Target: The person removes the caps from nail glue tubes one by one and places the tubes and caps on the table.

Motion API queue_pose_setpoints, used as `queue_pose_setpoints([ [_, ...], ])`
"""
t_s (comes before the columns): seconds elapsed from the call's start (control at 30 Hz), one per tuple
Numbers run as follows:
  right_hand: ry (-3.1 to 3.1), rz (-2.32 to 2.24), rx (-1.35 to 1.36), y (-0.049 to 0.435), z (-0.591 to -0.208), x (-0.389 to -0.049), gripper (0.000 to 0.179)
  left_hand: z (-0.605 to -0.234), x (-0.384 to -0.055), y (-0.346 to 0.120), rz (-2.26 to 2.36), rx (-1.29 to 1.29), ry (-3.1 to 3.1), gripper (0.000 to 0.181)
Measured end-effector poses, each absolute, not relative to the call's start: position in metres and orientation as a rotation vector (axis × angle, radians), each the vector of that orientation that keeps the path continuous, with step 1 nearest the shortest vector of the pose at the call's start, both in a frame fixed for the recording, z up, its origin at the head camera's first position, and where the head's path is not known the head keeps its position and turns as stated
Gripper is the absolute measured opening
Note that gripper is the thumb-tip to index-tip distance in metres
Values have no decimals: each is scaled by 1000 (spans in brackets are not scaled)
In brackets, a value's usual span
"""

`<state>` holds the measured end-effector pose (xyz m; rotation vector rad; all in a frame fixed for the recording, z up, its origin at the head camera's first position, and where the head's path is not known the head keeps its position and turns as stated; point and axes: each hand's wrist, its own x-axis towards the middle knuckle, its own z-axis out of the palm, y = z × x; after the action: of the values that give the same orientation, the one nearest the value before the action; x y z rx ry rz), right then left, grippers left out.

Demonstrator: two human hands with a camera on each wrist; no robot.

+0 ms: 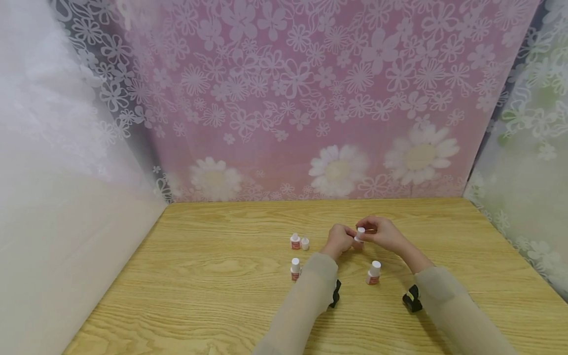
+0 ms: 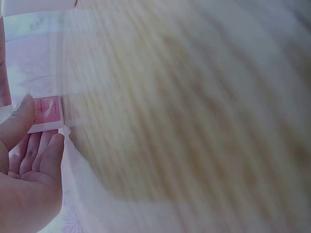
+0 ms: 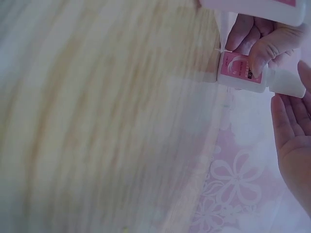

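Observation:
Near the back right of the table, my left hand (image 1: 339, 239) grips the body of a small white bottle with a pink label (image 3: 238, 68). In the right wrist view its thumb presses across that label. My right hand (image 1: 384, 234) pinches the white cap (image 1: 361, 230) on the same bottle, thumb and fingers on opposite sides. The cap sits on the bottle's neck; whether it is loose cannot be told. In the left wrist view the labelled lower part of the bottle (image 2: 47, 112) shows past the left thumb, and the right hand is mostly out of frame.
Left of my hands stands an open bottle (image 1: 295, 242) beside its loose cap (image 1: 304, 244). A capped bottle (image 1: 295, 270) stands near my left sleeve, another (image 1: 374, 273) between my forearms. Flowered sheets (image 1: 275, 98) border the wooden table (image 1: 213, 296) at the back and sides.

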<state>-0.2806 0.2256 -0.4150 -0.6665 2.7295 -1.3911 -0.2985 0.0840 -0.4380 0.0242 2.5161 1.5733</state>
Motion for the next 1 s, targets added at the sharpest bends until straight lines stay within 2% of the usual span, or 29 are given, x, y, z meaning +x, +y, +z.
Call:
queue_pose_setpoints([
  [0.3, 2824, -1333, -538, 225, -414, -281, 44, -439, -298, 83, 1582, 64, 2529, 12],
  [1.0, 2890, -1311, -549, 225, -417, -281, 25, -437, -297, 83, 1597, 60, 2518, 11],
])
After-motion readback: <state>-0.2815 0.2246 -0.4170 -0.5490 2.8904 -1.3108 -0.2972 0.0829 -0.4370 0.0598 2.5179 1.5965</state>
